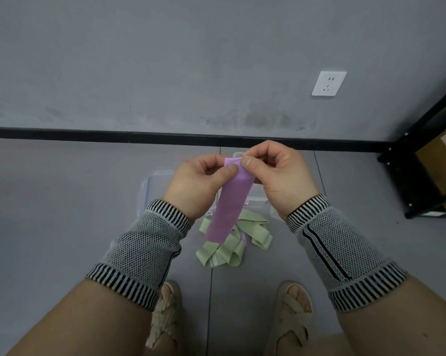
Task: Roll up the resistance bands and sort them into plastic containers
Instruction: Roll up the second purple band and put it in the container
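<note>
Basically, grey floor (62,214) fills lower frame; clear plastic containers (153,186) sit mid-frame, mostly hidden behind hands. Green resistance bands (224,253) heaped just below them. Purple resistance band (229,206) hangs at centre, top edge pinched by left hand (198,186) and right hand (275,176), fingers curled.

Open floor (62,201) leftward; black shelf frame (422,150) and cardboard box (440,165) crowding the right.
</note>
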The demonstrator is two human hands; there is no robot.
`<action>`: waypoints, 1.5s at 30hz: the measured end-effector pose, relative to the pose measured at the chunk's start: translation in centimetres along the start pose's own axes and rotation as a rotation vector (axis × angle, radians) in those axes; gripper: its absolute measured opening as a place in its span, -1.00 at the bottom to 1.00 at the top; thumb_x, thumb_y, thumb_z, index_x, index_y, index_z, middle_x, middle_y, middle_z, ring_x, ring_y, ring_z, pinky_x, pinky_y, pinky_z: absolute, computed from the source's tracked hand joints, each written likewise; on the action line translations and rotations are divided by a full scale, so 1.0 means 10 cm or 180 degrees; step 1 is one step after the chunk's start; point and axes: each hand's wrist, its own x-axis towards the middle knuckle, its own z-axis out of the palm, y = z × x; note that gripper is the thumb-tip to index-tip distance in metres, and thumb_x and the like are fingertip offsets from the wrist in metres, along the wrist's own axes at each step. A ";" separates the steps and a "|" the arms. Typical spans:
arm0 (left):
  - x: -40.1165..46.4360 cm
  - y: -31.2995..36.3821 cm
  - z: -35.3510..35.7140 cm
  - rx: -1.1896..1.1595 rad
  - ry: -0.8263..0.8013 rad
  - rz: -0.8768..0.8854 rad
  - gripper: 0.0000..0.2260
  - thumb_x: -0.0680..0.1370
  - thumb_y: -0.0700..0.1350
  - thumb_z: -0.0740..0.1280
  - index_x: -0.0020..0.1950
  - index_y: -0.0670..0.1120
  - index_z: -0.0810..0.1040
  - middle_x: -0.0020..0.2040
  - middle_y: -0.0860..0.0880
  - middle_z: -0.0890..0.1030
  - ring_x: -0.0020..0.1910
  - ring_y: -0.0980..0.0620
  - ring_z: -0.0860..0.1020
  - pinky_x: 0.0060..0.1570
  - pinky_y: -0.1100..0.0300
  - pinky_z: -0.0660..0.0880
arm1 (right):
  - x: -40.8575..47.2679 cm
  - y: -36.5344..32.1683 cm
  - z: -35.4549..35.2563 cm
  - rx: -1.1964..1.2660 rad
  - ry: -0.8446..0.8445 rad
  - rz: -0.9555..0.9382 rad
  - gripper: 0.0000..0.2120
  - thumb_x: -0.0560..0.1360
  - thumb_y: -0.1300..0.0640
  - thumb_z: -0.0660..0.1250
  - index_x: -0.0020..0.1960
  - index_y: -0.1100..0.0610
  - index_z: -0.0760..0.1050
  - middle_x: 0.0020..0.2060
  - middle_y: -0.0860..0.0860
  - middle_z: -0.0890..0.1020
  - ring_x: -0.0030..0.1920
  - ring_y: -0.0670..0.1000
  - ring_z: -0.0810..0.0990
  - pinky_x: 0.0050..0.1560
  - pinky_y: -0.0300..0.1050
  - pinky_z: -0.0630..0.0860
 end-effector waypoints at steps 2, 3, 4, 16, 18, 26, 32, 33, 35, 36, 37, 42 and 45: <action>0.01 0.00 0.00 0.0087 -0.0009 0.0001 -0.91 0.54 -0.22 0.32 -0.13 -0.12 0.59 -0.48 0.18 0.55 -0.47 0.29 0.47 -0.40 0.47 0.37 | 0.01 0.00 -0.01 0.0001 -0.0034 -0.0044 -0.81 0.46 0.28 0.37 -0.25 0.03 0.56 -0.26 0.04 0.65 -0.17 0.06 0.63 0.00 0.12 0.61; 0.02 -0.01 -0.01 0.0092 0.0005 0.0002 -0.90 0.54 -0.23 0.31 -0.15 -0.10 0.58 -0.47 0.17 0.56 -0.45 0.29 0.48 -0.37 0.44 0.39 | 0.02 0.00 -0.01 0.0021 -0.0050 -0.0059 -0.80 0.46 0.29 0.37 -0.25 0.03 0.56 -0.27 0.03 0.65 -0.19 0.03 0.62 -0.02 0.08 0.61; 0.02 -0.01 -0.01 0.0083 0.0033 0.0009 -0.88 0.55 -0.23 0.30 -0.16 -0.09 0.58 -0.44 0.14 0.58 -0.41 0.27 0.49 -0.33 0.39 0.43 | 0.02 0.00 0.00 0.0036 -0.0058 -0.0069 -0.80 0.46 0.30 0.37 -0.25 0.04 0.56 -0.29 0.04 0.64 -0.23 0.00 0.60 -0.08 0.02 0.62; 0.05 0.00 0.01 -0.0559 0.0257 -0.0446 -0.82 0.58 -0.15 0.26 -0.15 -0.12 0.61 -0.20 -0.15 0.62 -0.19 -0.08 0.55 -0.13 0.05 0.51 | 0.05 0.01 0.04 0.0189 0.0168 0.0065 -0.82 0.44 0.30 0.41 -0.24 0.05 0.57 -0.28 0.03 0.65 -0.21 -0.02 0.59 -0.06 -0.02 0.60; 0.05 0.02 0.00 -0.0871 0.0221 -0.0657 -0.79 0.59 -0.19 0.20 -0.01 -0.25 0.58 -0.12 -0.22 0.63 -0.16 -0.14 0.57 -0.10 0.03 0.51 | 0.06 0.02 0.01 0.0261 0.0205 0.0148 -0.84 0.44 0.29 0.41 -0.24 0.06 0.58 -0.29 0.01 0.64 -0.22 -0.02 0.59 -0.04 0.02 0.60; 0.06 0.00 -0.02 -0.0935 0.0016 -0.0658 -0.83 0.57 -0.18 0.25 -0.05 -0.25 0.58 -0.12 -0.21 0.66 -0.16 -0.10 0.62 -0.14 0.07 0.59 | 0.07 0.02 0.00 0.0266 0.0242 0.0204 -0.86 0.43 0.28 0.42 -0.21 0.06 0.58 -0.26 0.01 0.65 -0.19 -0.05 0.59 -0.02 -0.06 0.60; 0.05 0.01 -0.02 -0.0937 -0.0074 -0.0686 -0.83 0.56 -0.15 0.26 -0.10 -0.21 0.59 -0.20 -0.13 0.68 -0.24 -0.02 0.64 -0.22 0.16 0.61 | 0.07 0.02 0.01 0.0239 0.0195 0.0192 -0.86 0.44 0.28 0.41 -0.21 0.06 0.59 -0.19 0.14 0.67 -0.15 0.04 0.60 0.02 0.11 0.60; 0.05 0.01 -0.03 -0.0946 -0.0090 -0.0705 -0.83 0.56 -0.15 0.27 -0.11 -0.20 0.60 -0.20 -0.13 0.68 -0.23 -0.02 0.64 -0.21 0.16 0.60 | 0.07 0.02 0.01 0.0245 0.0192 0.0192 -0.86 0.44 0.28 0.41 -0.21 0.05 0.59 -0.18 0.15 0.67 -0.15 0.05 0.60 0.03 0.13 0.60; 0.05 0.02 -0.03 -0.0973 -0.0114 -0.0737 -0.84 0.55 -0.15 0.28 -0.14 -0.19 0.60 -0.19 -0.15 0.68 -0.22 -0.03 0.64 -0.18 0.12 0.60 | 0.07 0.03 0.01 0.0231 0.0186 0.0180 -0.85 0.44 0.26 0.42 -0.21 0.03 0.60 -0.18 0.13 0.67 -0.14 0.07 0.62 0.02 0.13 0.61; 0.05 0.02 -0.03 -0.0967 -0.0112 -0.0739 -0.85 0.54 -0.16 0.29 -0.16 -0.18 0.60 -0.20 -0.15 0.68 -0.23 -0.04 0.64 -0.17 0.11 0.60 | 0.07 0.03 0.01 0.0224 0.0185 0.0170 -0.85 0.44 0.26 0.42 -0.22 0.03 0.60 -0.19 0.12 0.68 -0.14 0.09 0.63 0.02 0.14 0.61; 0.05 0.03 -0.03 -0.0949 -0.0098 -0.0737 -0.85 0.53 -0.17 0.31 -0.18 -0.17 0.61 -0.22 -0.14 0.68 -0.24 -0.03 0.64 -0.17 0.10 0.60 | 0.07 0.03 0.01 0.0224 0.0183 0.0161 -0.85 0.44 0.26 0.42 -0.21 0.02 0.60 -0.19 0.12 0.68 -0.12 0.13 0.64 0.02 0.14 0.61; 0.06 0.03 -0.05 -0.0998 0.0027 -0.0772 -0.85 0.54 -0.15 0.30 -0.09 -0.21 0.61 -0.17 -0.18 0.68 -0.21 -0.07 0.64 -0.16 0.08 0.60 | 0.08 0.03 0.02 0.0236 0.0154 0.0121 -0.85 0.44 0.27 0.41 -0.20 0.04 0.60 -0.17 0.12 0.68 -0.07 0.17 0.64 0.05 0.14 0.59; 0.06 0.02 -0.05 -0.1016 -0.0042 -0.0764 -0.85 0.56 -0.14 0.27 -0.09 -0.19 0.58 -0.13 -0.20 0.67 -0.21 -0.08 0.64 -0.17 0.08 0.60 | 0.08 0.04 0.02 0.0224 0.0133 0.0117 -0.84 0.44 0.27 0.41 -0.21 0.02 0.60 -0.18 0.09 0.68 -0.13 0.05 0.62 0.03 0.07 0.61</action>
